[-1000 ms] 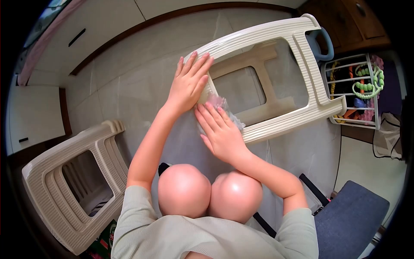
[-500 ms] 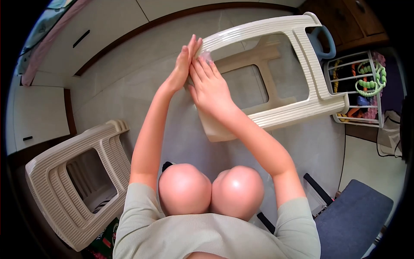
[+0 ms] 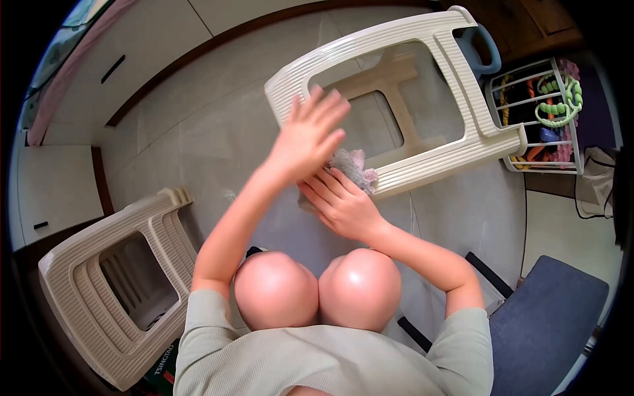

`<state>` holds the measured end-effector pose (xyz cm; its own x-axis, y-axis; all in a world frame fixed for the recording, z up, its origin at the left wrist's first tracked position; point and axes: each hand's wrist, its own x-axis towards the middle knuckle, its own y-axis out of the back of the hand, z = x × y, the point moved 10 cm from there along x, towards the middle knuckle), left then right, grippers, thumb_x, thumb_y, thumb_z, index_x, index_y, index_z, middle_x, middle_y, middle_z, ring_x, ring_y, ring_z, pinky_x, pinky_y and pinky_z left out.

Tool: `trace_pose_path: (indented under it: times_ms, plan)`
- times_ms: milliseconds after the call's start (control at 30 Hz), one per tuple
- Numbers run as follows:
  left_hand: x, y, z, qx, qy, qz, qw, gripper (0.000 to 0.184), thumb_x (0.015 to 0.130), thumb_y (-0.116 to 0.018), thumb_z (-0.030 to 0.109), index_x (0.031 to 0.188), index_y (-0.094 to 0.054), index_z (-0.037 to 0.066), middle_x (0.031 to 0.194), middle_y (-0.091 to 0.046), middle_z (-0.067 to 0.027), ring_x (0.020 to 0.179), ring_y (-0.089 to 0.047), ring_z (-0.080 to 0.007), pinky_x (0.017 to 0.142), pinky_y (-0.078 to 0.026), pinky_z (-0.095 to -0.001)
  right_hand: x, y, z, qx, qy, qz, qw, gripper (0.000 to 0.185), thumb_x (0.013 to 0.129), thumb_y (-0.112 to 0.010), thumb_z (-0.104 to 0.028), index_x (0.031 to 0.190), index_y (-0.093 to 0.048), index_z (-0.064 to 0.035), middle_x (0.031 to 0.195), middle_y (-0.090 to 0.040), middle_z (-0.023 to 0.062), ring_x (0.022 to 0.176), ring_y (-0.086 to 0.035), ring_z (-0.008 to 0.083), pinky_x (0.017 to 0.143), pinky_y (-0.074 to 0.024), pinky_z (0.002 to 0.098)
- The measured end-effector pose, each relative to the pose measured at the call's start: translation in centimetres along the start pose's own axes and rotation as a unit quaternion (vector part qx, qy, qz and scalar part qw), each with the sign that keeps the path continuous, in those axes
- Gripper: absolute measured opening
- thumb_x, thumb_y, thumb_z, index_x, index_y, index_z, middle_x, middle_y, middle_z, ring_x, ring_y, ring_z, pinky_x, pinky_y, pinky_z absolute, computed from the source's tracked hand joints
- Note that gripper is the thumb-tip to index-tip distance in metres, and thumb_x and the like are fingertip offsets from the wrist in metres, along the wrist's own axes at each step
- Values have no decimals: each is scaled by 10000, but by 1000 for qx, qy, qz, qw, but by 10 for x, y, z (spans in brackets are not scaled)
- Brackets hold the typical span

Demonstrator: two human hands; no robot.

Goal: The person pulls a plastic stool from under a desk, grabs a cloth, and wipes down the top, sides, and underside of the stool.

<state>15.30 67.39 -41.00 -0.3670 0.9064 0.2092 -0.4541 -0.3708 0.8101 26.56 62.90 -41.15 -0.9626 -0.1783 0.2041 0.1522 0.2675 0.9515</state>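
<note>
A cream ribbed plastic frame point(image 3: 300, 74) with a large opening lies in front of me. My right hand point(image 3: 349, 210) presses a grey and pink cloth point(image 3: 351, 165) against its near corner, fingers laid over the fabric. Part of the cloth is hidden under that hand. Just above it, my left hand point(image 3: 309, 135) is raised over the frame's left side with spread fingers and nothing in them. Its fingertips are slightly blurred, and whether the thumb touches the cloth I cannot tell.
Another cream plastic piece point(image 3: 72, 270) stands at the left, beside a green box point(image 3: 162, 369). At the right are a white rack point(image 3: 522, 99) of colourful items and a dark blue seat point(image 3: 551, 323). Behind the frame shows a blue handle-like part point(image 3: 492, 56). White cabinets line the back.
My right hand has slid with the cloth toward me and right along the frame's side. My left hand has come down and opened its fingers. The frame appears slightly further left and up.
</note>
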Motion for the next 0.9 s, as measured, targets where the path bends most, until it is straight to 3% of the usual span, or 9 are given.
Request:
trace_pose_path:
  times_ms: [133,233,267,367,467,533,733,833,900]
  plan:
    - [-25,-13,34,-63,-44,-36,996,422,973,-331,296,1303,-538,135,1246,-583,-96,1352,-346,-297,1172,-67,-499,-14,4,8,-51,-28,64,996,522,810,-581,-214,1310,-535,-75,1363,-511,65,1308,-439,230,1120,-296,395]
    - [-21,-2,30,-114,-62,-5,991,322,953,-393,216,1180,-606,131,1020,-646,-50,1237,-462,-281,1160,-132,-509,-29,21,20,-109,-8,46,993,551,814,-579,-225,1345,-513,-96,1393,-490,57,1321,-428,226,1114,-310,394]
    - [-20,-1,31,-87,-68,26,994,266,943,-421,201,1049,-653,121,917,-626,-37,1166,-495,-268,1149,-181,-503,-40,22,33,-90,-22,42,995,565,818,-568,-225,1367,-498,-110,1414,-474,51,1332,-419,219,1108,-317,396]
    - [-18,-9,32,3,-82,13,997,271,939,-452,224,854,-672,92,852,-588,-48,1111,-524,-241,1144,-209,-472,-61,54,89,-135,-97,88,982,527,827,-554,-222,1343,-520,-118,1381,-509,48,1283,-472,230,1082,-340,410]
    - [-9,-7,31,20,-63,79,995,221,900,-535,171,732,-643,76,833,-578,-45,1033,-551,-226,1118,-267,-460,-68,75,123,-163,-147,126,967,495,835,-542,-222,1319,-538,-118,1350,-533,41,1274,-479,225,1078,-333,417]
    - [-2,-6,29,17,-66,87,994,210,897,-544,165,737,-645,73,843,-579,-45,1016,-557,-227,1110,-279,-458,-64,75,125,-173,-211,147,951,463,850,-540,-236,1299,-554,-123,1336,-541,32,1261,-487,215,1073,-332,407]
    - [16,3,16,29,-93,130,987,210,904,-554,171,796,-651,19,844,-580,-59,978,-563,-236,1088,-323,-434,-19,17,59,-88,-141,197,966,437,865,-522,-190,1298,-557,-139,1349,-532,9,1282,-466,202,1078,-320,403]
    - [14,0,17,30,-96,107,989,203,905,-552,170,805,-655,26,861,-584,-58,983,-563,-237,1095,-320,-438,-36,27,65,-110,-47,186,975,440,867,-512,-162,1305,-550,-143,1363,-521,4,1296,-451,199,1083,-310,405]
    - [15,0,19,30,-97,106,989,208,908,-546,171,793,-648,30,867,-582,-57,987,-563,-234,1105,-314,-443,-61,46,98,-148,-91,194,966,439,869,-509,-156,1306,-549,-145,1370,-514,4,1294,-454,209,1080,-314,408]
